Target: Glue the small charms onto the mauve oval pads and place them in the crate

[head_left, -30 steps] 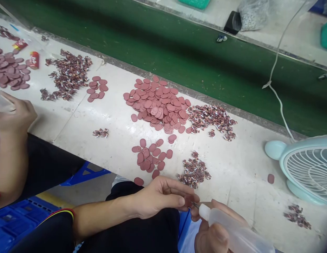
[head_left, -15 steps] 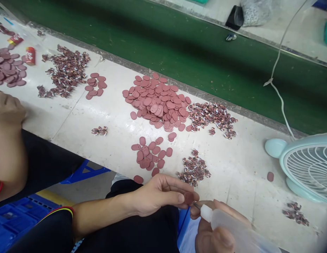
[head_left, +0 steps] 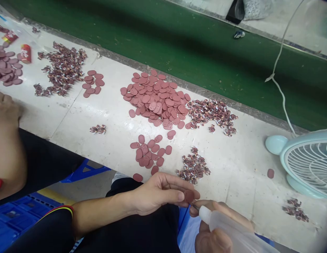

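Between thumb and fingers, my left hand [head_left: 163,193] pinches a reddish-brown oval disc [head_left: 189,196] near the table's front edge. My right hand [head_left: 218,225] is wrapped round a translucent squeeze bottle [head_left: 231,228] with a white cap, its thin metal tip at the disc's lower edge. Just beyond my left hand lie a small group of oval discs [head_left: 150,151] and a cluster of small brown-and-white pieces [head_left: 194,166]. Farther back are a large heap of discs [head_left: 158,100] and a heap of the small pieces [head_left: 213,114].
A pale green fan [head_left: 308,161] stands at the right, near a single disc and a few small pieces [head_left: 295,209]. At the left, another person's hand [head_left: 6,109] rests by the table edge, near more heaps and red tubes [head_left: 25,53]. A green strip [head_left: 179,52] runs behind the table.
The view has shifted slightly, so the table's contents appear a little higher and, at the left, farther left. Both hands keep their holds, with the bottle tip still at the disc.
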`<state>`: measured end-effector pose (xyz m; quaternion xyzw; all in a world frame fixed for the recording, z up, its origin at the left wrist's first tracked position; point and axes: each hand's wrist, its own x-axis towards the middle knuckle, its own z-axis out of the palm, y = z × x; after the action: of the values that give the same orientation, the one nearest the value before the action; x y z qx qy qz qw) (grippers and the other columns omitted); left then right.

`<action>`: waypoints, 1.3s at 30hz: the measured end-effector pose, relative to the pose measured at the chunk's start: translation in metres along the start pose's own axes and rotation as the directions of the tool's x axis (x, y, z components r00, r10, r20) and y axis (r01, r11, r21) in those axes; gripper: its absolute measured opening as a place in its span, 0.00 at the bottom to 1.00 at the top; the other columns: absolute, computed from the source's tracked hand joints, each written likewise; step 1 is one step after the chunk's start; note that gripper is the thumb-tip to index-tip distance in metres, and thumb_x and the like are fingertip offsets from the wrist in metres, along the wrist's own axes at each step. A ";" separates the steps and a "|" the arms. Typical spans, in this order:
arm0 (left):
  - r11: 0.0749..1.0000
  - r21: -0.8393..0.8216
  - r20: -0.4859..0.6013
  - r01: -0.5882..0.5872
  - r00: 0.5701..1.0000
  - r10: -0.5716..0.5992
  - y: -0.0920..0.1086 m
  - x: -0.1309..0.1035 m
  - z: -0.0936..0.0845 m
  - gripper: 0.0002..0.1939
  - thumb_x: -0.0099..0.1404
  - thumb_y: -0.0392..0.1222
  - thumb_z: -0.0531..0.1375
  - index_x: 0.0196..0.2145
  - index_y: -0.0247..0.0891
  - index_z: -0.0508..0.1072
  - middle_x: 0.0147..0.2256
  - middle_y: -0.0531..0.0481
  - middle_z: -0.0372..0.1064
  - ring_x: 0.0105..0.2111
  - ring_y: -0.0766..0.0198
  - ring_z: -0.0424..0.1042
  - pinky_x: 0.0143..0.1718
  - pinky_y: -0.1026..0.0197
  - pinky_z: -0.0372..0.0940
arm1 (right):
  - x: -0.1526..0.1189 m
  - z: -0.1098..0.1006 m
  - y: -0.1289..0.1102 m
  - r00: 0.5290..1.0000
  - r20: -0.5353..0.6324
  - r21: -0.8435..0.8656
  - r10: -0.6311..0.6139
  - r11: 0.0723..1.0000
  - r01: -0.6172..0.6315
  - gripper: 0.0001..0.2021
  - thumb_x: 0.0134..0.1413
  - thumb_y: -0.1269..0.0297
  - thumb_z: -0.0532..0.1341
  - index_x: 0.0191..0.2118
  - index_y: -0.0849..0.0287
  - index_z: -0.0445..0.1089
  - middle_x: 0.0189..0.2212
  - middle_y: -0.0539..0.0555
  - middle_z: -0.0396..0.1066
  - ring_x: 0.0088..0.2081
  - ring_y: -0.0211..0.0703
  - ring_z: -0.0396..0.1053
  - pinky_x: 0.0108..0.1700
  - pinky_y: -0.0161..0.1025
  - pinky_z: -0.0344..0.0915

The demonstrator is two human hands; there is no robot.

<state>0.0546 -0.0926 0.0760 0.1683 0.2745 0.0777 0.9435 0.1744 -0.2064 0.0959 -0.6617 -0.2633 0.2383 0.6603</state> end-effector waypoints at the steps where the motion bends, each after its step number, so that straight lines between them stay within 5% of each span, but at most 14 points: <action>1: 1.000 0.002 0.000 -0.001 1.000 0.001 0.000 0.000 0.000 0.19 0.59 0.45 0.74 0.47 0.36 0.85 0.44 0.38 0.83 0.40 0.59 0.82 0.45 0.63 0.73 | 0.000 -0.001 0.001 1.000 -0.013 0.009 -0.027 1.000 0.027 0.14 0.53 0.53 0.66 0.43 0.55 0.77 0.27 0.51 0.78 0.23 0.50 0.74 0.23 0.44 0.70; 4: 1.000 0.008 0.011 0.002 1.000 -0.002 -0.001 -0.001 -0.001 0.18 0.61 0.44 0.73 0.48 0.35 0.84 0.47 0.36 0.83 0.44 0.55 0.82 0.47 0.61 0.74 | 0.006 -0.001 -0.006 0.998 -0.065 0.113 0.026 0.993 -0.018 0.13 0.56 0.50 0.65 0.44 0.50 0.77 0.25 0.49 0.77 0.21 0.48 0.73 0.22 0.43 0.71; 7: 1.000 -0.014 0.052 -0.005 0.999 0.006 -0.001 -0.002 -0.003 0.17 0.63 0.42 0.72 0.49 0.36 0.83 0.50 0.35 0.81 0.47 0.51 0.82 0.49 0.58 0.74 | 0.020 -0.007 -0.014 0.951 -0.095 0.237 0.296 0.934 -0.267 0.19 0.52 0.37 0.63 0.34 0.49 0.76 0.17 0.47 0.65 0.16 0.43 0.65 0.15 0.40 0.63; 9: 0.999 -0.036 0.080 -0.013 0.997 0.016 -0.001 -0.003 -0.004 0.16 0.64 0.39 0.71 0.50 0.36 0.83 0.50 0.35 0.81 0.48 0.51 0.82 0.49 0.57 0.73 | 0.036 -0.018 -0.013 0.848 -0.282 0.028 0.450 0.887 -0.461 0.26 0.54 0.32 0.55 0.29 0.50 0.74 0.17 0.46 0.56 0.14 0.36 0.54 0.12 0.36 0.53; 12: 0.998 -0.051 0.100 -0.025 0.995 0.030 0.000 -0.005 -0.005 0.15 0.65 0.38 0.69 0.50 0.37 0.83 0.51 0.35 0.81 0.49 0.52 0.82 0.49 0.58 0.73 | 0.068 -0.039 0.003 0.700 -0.617 -0.382 0.360 0.641 -0.665 0.31 0.68 0.41 0.43 0.25 0.53 0.72 0.21 0.44 0.47 0.15 0.27 0.38 0.14 0.32 0.36; 15: 0.999 -0.047 0.108 -0.025 0.994 0.030 0.002 -0.005 -0.005 0.15 0.65 0.37 0.69 0.50 0.36 0.83 0.52 0.35 0.80 0.50 0.52 0.82 0.49 0.60 0.73 | 0.094 -0.056 0.023 0.771 -0.469 -0.453 0.430 0.633 -0.628 0.33 0.72 0.55 0.35 0.19 0.55 0.63 0.22 0.42 0.36 0.18 0.27 0.25 0.18 0.34 0.23; 17: 0.999 -0.038 0.094 -0.021 0.995 0.025 0.003 -0.005 -0.005 0.15 0.65 0.37 0.69 0.50 0.36 0.83 0.52 0.35 0.80 0.50 0.53 0.82 0.49 0.60 0.73 | 0.098 -0.062 0.030 0.812 -0.367 -0.482 0.454 0.654 -0.583 0.32 0.73 0.55 0.35 0.18 0.54 0.59 0.21 0.41 0.33 0.19 0.28 0.23 0.17 0.35 0.21; 21: 0.999 -0.018 0.022 -0.046 0.999 0.047 0.009 -0.008 -0.012 0.15 0.65 0.37 0.69 0.50 0.36 0.83 0.52 0.36 0.80 0.49 0.53 0.82 0.49 0.60 0.73 | 0.068 -0.061 0.028 0.760 -0.603 -0.533 0.243 0.585 -0.611 0.34 0.69 0.43 0.40 0.19 0.54 0.68 0.20 0.41 0.33 0.14 0.24 0.27 0.18 0.32 0.25; 23: 0.997 -0.007 -0.032 -0.077 0.997 0.077 0.013 -0.009 -0.019 0.14 0.66 0.38 0.69 0.49 0.36 0.83 0.51 0.36 0.81 0.48 0.53 0.82 0.47 0.61 0.74 | 0.044 -0.058 0.027 0.854 -0.453 -0.533 0.257 0.689 -0.490 0.30 0.65 0.39 0.50 0.23 0.55 0.73 0.17 0.41 0.40 0.10 0.27 0.41 0.14 0.31 0.38; 25: 0.995 0.011 -0.093 -0.100 0.991 0.101 0.017 -0.010 -0.027 0.14 0.66 0.39 0.70 0.49 0.37 0.83 0.51 0.37 0.81 0.48 0.53 0.82 0.45 0.62 0.74 | 0.025 -0.056 0.029 0.955 -0.151 -0.529 0.256 0.795 -0.297 0.20 0.55 0.42 0.64 0.29 0.55 0.77 0.17 0.44 0.58 0.15 0.36 0.60 0.17 0.36 0.61; 27: 0.994 0.031 -0.144 -0.107 0.983 0.111 0.020 -0.010 -0.032 0.14 0.66 0.39 0.70 0.49 0.37 0.83 0.51 0.38 0.81 0.48 0.54 0.82 0.44 0.63 0.74 | 0.017 -0.054 0.036 0.978 0.080 -0.583 0.195 0.805 -0.113 0.15 0.50 0.49 0.71 0.36 0.55 0.80 0.23 0.48 0.69 0.23 0.40 0.68 0.26 0.39 0.70; 29: 0.994 0.043 -0.163 -0.104 0.980 0.110 0.022 -0.010 -0.033 0.14 0.66 0.40 0.70 0.49 0.37 0.83 0.51 0.37 0.81 0.48 0.54 0.82 0.43 0.64 0.74 | 0.018 -0.050 0.044 0.969 0.185 -0.666 0.161 0.746 0.004 0.13 0.54 0.53 0.71 0.40 0.55 0.79 0.26 0.48 0.70 0.25 0.38 0.68 0.30 0.37 0.69; 34: 0.995 0.038 -0.130 -0.097 0.986 0.101 0.016 -0.010 -0.028 0.13 0.65 0.39 0.70 0.48 0.37 0.84 0.50 0.38 0.82 0.47 0.55 0.82 0.42 0.64 0.75 | 0.029 -0.041 0.050 0.948 0.224 -0.750 0.226 0.661 0.020 0.13 0.61 0.51 0.66 0.41 0.55 0.75 0.29 0.49 0.72 0.28 0.40 0.70 0.33 0.39 0.67; 39: 0.996 0.053 -0.122 -0.076 0.989 0.082 0.009 -0.011 -0.028 0.14 0.65 0.40 0.70 0.48 0.38 0.83 0.50 0.38 0.82 0.47 0.56 0.82 0.41 0.65 0.75 | 0.026 -0.055 0.042 0.931 0.224 -0.782 0.290 0.623 -0.006 0.13 0.62 0.50 0.64 0.42 0.54 0.77 0.34 0.52 0.76 0.29 0.44 0.75 0.31 0.40 0.70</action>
<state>0.0294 -0.0796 0.0626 0.1967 0.3273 0.1184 0.9166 0.2319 -0.2303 0.0550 -0.8494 -0.3893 0.2643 0.2390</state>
